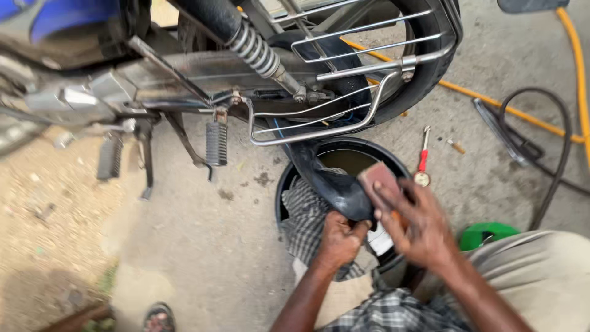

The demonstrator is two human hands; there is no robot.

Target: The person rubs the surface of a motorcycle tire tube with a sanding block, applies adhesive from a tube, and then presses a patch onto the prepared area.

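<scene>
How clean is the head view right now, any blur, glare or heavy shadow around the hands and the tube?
Head view: soft daylight with no hard shadows; the left hand and right hand are slightly smeared by motion, as is the reddish block on the black inner tube; the motorcycle's blue body at top left is badly blurred; mild sheen on the chrome guard; the edges bend a little.

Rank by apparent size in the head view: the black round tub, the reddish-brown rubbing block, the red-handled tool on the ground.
1. Black round tub
2. Reddish-brown rubbing block, nearer the camera
3. Red-handled tool, thin
</scene>
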